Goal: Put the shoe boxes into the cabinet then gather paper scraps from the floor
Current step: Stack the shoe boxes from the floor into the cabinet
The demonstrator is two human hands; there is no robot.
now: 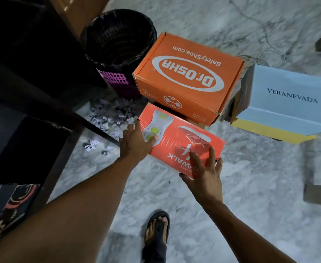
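The left hand [136,143] gripped the red box [184,141] at its left edge, thumb on the lid. The right hand [205,173] lay spread flat on its near right corner. The orange box [186,76] stood just beyond the grip, scraps [110,114] lay just left, and open floor [250,177] lay nearer.

**Three shut, one heap**

The red shoe box [182,141] lies nearest, closed and slightly tilted. The orange shoe box [186,76] stands closed just behind it, with the light blue shoe box [288,99] to the right. Crumpled paper scraps [108,114] are heaped on the floor [250,186] to the left.
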